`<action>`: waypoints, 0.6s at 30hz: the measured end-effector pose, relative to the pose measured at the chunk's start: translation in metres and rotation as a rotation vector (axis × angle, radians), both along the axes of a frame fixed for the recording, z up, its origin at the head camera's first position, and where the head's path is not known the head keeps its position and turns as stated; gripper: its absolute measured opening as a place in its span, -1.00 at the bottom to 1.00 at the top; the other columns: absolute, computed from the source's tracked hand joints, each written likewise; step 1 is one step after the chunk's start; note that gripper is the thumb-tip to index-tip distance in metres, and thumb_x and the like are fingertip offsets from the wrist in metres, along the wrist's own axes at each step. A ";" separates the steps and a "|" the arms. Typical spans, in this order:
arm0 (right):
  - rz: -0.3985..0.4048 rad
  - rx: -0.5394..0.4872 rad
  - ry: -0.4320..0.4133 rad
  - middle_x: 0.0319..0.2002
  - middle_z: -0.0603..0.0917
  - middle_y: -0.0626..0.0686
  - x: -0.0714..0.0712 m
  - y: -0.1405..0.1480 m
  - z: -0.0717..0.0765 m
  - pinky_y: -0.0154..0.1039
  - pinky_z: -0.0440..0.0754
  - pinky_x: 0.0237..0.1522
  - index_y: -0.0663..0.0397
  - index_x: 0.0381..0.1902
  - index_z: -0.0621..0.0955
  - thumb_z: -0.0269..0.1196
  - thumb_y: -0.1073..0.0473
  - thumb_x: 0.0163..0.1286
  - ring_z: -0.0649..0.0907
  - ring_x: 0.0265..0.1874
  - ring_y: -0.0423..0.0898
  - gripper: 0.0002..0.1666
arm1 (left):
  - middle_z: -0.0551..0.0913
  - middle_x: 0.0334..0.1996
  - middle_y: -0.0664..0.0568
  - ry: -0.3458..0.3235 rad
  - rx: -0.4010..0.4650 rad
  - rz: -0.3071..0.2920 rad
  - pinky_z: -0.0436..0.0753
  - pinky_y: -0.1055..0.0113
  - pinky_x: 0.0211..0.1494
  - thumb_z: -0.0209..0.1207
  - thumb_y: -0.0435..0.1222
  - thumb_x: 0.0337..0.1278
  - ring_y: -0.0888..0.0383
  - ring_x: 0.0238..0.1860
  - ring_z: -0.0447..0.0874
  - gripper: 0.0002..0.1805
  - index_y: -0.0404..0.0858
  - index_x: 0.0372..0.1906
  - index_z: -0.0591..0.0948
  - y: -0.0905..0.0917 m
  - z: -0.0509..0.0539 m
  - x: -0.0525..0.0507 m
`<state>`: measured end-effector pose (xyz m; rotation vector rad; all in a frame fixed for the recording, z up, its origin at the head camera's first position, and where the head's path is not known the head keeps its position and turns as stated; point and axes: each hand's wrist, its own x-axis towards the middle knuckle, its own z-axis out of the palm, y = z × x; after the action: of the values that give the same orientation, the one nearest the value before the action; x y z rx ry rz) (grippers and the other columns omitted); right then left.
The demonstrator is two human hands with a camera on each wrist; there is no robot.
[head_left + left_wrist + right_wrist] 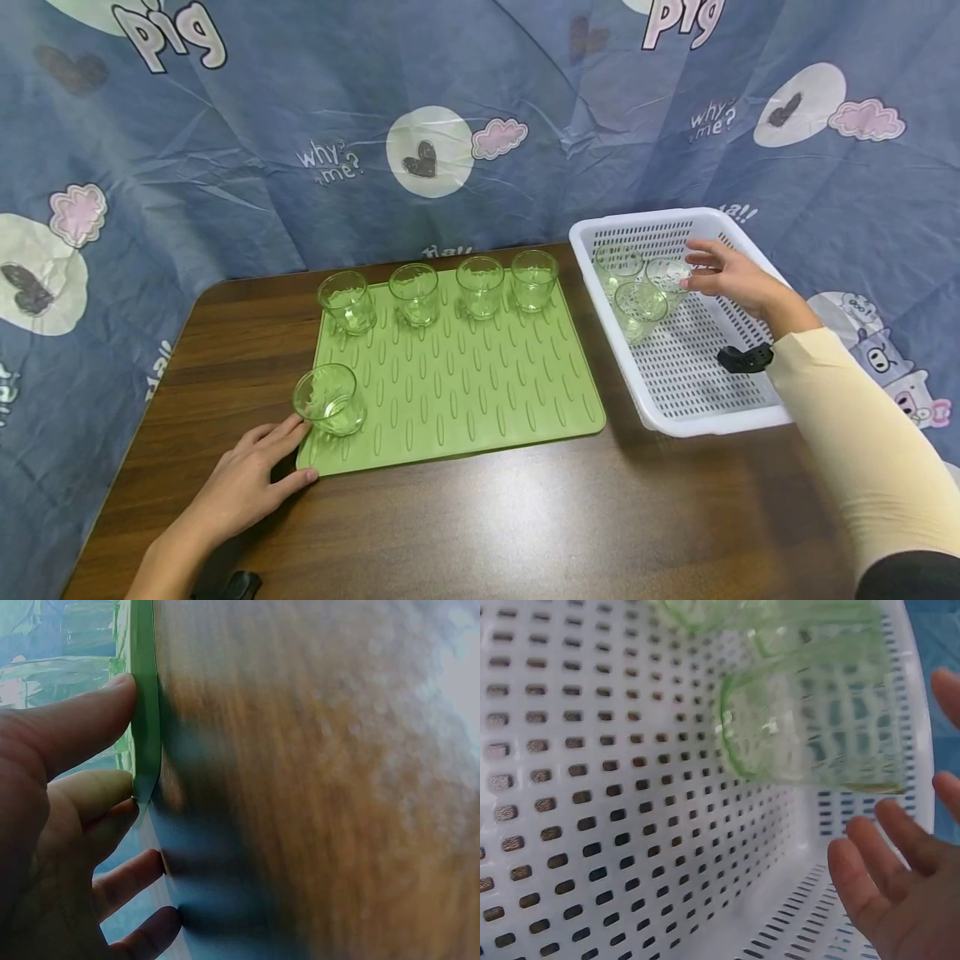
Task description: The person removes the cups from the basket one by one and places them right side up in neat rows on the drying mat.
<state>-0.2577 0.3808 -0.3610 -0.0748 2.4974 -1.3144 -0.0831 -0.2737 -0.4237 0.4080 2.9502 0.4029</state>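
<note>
My right hand (723, 271) hovers over the white basket (712, 425), its fingers spread beside the rim of a clear green glass cup (810, 724). In the right wrist view the fingertips stand a little apart from that cup. Two more glass cups (641, 304) (617, 260) stand in the basket. On the table, my left hand (251, 475) rests with extended fingers at the near left corner of a green drying mat (457, 392). Close to its fingertips a glass cup (330, 400) stands upright on the mat.
Along the mat's far edge several upright glass cups stand in a row, from the left one (348, 302) to the right one (534, 281). The wooden table (510, 517) extends in front. A blue printed cloth (300, 108) hangs behind the table.
</note>
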 end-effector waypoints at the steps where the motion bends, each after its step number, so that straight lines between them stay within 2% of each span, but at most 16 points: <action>1: 0.014 -0.007 -0.010 0.55 -0.06 0.44 -0.001 0.001 -0.002 0.36 0.15 0.43 0.16 0.60 -0.22 0.16 0.24 0.45 0.09 0.51 0.41 0.03 | 0.36 0.45 -0.25 -0.001 -0.001 0.000 0.36 -0.46 0.10 0.31 0.08 0.16 -0.38 0.32 0.32 -0.19 -0.24 0.42 0.42 0.000 0.000 0.000; 8: 0.108 -0.051 -0.080 0.55 -0.10 0.47 -0.009 0.004 -0.015 0.38 0.15 0.42 0.09 0.61 -0.27 0.15 0.35 0.42 0.13 0.46 0.50 0.07 | 0.36 0.45 -0.25 -0.006 -0.005 -0.001 0.37 -0.46 0.09 0.31 0.08 0.16 -0.36 0.32 0.32 -0.19 -0.25 0.42 0.42 0.000 0.000 0.001; 12: 0.145 -0.061 -0.098 0.54 -0.10 0.48 -0.012 0.001 -0.015 0.39 0.17 0.41 0.08 0.61 -0.26 0.15 0.33 0.42 0.10 0.46 0.51 0.07 | 0.35 0.45 -0.25 -0.009 -0.010 0.004 0.36 -0.46 0.09 0.31 0.09 0.15 -0.37 0.32 0.31 -0.19 -0.24 0.42 0.42 0.000 0.001 0.000; 18: 0.159 -0.056 -0.106 0.52 -0.07 0.51 -0.016 -0.005 -0.016 0.32 0.25 0.40 0.08 0.61 -0.23 0.20 0.36 0.36 0.09 0.49 0.46 0.10 | 0.36 0.44 -0.25 -0.007 -0.005 0.009 0.36 -0.47 0.10 0.31 0.09 0.15 -0.37 0.33 0.31 -0.18 -0.24 0.42 0.42 0.000 0.001 0.000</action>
<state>-0.2739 0.3756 -0.3769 -0.2063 2.3151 -1.2883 -0.0833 -0.2738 -0.4229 0.3927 2.9467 0.3973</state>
